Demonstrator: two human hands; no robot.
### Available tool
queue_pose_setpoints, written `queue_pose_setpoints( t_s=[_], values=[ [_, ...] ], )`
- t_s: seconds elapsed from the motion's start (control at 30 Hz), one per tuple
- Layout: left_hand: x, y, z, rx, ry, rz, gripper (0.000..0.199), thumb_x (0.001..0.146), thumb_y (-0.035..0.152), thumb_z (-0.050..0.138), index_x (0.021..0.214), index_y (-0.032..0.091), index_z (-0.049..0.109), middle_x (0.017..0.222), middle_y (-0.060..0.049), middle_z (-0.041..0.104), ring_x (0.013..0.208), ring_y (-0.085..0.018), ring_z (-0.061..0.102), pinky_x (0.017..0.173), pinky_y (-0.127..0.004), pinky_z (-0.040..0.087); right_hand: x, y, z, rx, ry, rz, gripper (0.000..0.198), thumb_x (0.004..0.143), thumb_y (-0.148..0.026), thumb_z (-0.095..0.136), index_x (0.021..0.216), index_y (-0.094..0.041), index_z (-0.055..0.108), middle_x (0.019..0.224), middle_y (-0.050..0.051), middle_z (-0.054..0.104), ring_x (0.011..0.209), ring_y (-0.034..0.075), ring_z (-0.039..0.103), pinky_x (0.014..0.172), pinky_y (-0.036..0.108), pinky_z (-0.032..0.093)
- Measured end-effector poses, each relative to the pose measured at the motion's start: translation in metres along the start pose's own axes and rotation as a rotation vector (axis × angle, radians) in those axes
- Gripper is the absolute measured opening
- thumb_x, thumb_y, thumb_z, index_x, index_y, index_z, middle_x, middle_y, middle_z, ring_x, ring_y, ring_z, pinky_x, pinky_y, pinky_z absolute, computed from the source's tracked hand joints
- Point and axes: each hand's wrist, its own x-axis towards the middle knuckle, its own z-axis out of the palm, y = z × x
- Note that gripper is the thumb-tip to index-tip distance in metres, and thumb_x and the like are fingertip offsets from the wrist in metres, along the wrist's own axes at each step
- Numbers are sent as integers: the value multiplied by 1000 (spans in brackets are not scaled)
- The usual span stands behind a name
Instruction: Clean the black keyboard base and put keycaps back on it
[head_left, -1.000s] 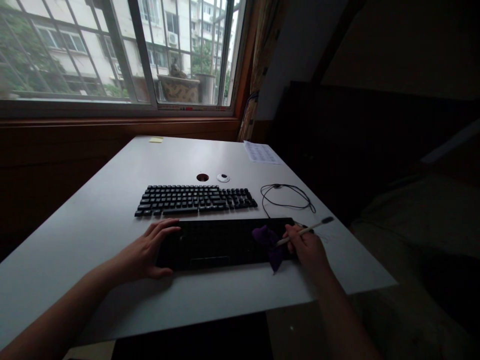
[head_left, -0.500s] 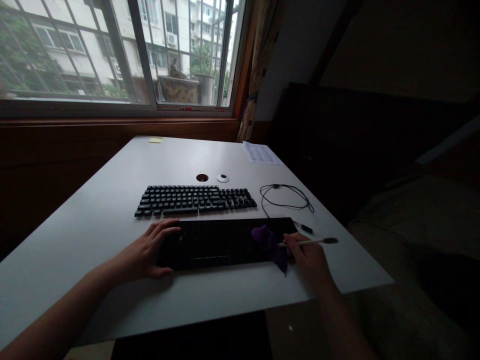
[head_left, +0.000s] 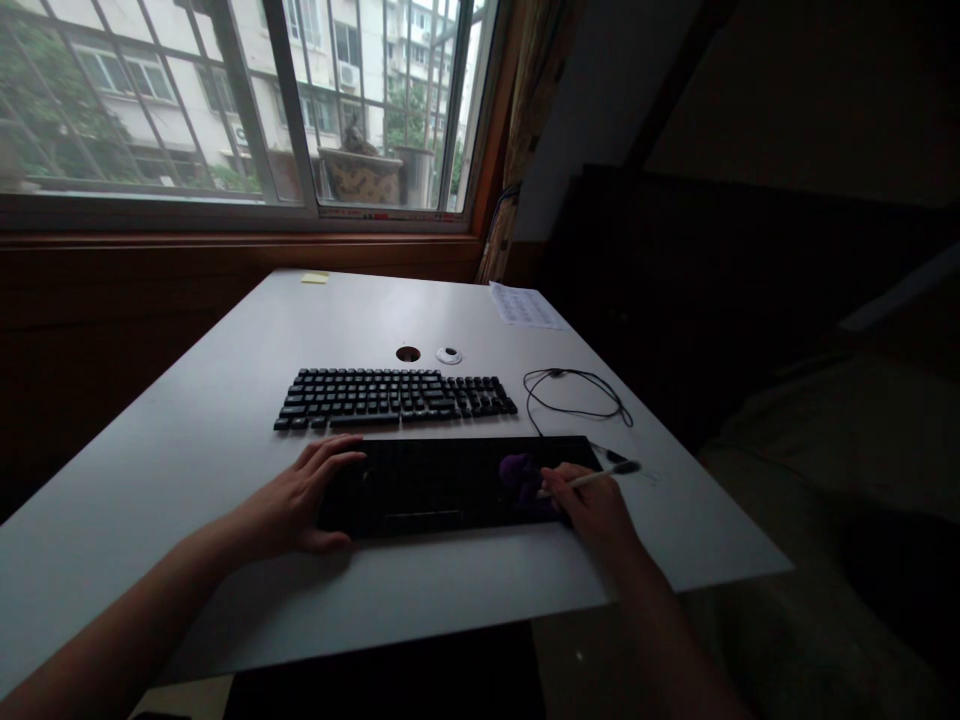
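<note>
Head camera view: both hands work at the near part of a white worktop [head_left: 150, 470]. Left hand [head_left: 304, 505]: fingers and thumb spread across the left end of a black keyboard [head_left: 427, 482], thumb at the near edge, fingertips on the upper surface. Right hand [head_left: 596, 505]: closed in a pinch on a slim pale stick [head_left: 598, 474] (its dark end points away to the right). The inner end of the stick meets a bunched purple cloth [head_left: 517, 474], which rests on the right portion of the keyboard.

The keyboard lies flat, its long side roughly parallel to the front edge of the worktop. Just behind it, black keys [head_left: 390, 396] are arranged in rows, with a thin dark cable [head_left: 555, 373] looped to their right. Beyond the keys are a round hole [head_left: 408, 354] and, just beside it, a white ring [head_left: 449, 356].

Toward the far edge lie a printed sheet [head_left: 529, 306] at right and a yellow note [head_left: 315, 278] at left. Behind the worktop is a barred window [head_left: 187, 213], with a curtain [head_left: 517, 170] beside it.
</note>
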Motion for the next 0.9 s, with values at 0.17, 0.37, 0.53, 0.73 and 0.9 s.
queue_pose_setpoints(
  t_s=[0.17, 0.37, 0.53, 0.73, 0.9],
  values=[
    [-1, -1, 1, 4, 3, 2, 94, 78, 47, 84, 154, 27, 31, 161, -19, 33, 145, -43, 35, 114, -65, 41, 4, 2, -13, 121, -142, 3, 37, 96, -45, 63, 69, -21, 70, 65, 2, 63, 59, 17, 60, 55, 29, 44],
    [0, 1, 0, 4, 5, -6, 96, 76, 44, 86, 154, 27, 31, 161, -18, 33, 145, -43, 35, 115, -66, 41, 8, 8, -23, 213, -228, -52, 21, 92, -39, 71, 81, -23, 79, 78, 5, 70, 74, 21, 67, 70, 34, 53],
    [0, 1, -1, 9, 2, 0, 95, 77, 45, 85, 153, 27, 32, 161, -19, 33, 145, -43, 36, 115, -66, 41, 8, 15, -32, 254, -243, -14, 16, 90, -40, 76, 87, -26, 83, 96, 6, 71, 91, 22, 69, 82, 35, 56],
    [-1, 0, 0, 5, -1, -7, 94, 78, 47, 84, 154, 27, 32, 162, -18, 33, 146, -43, 35, 115, -66, 41, 9, 12, -33, 277, -305, 78, 15, 83, -40, 83, 84, -26, 83, 91, 7, 75, 86, 23, 72, 76, 35, 58],
    [-1, 0, 0, -1, 8, 7, 94, 79, 49, 84, 154, 28, 32, 161, -18, 34, 145, -43, 36, 114, -67, 41, 8, 14, -30, 295, -270, 59, 12, 85, -38, 81, 88, -26, 84, 89, 5, 76, 84, 22, 72, 77, 34, 58]
  ],
)
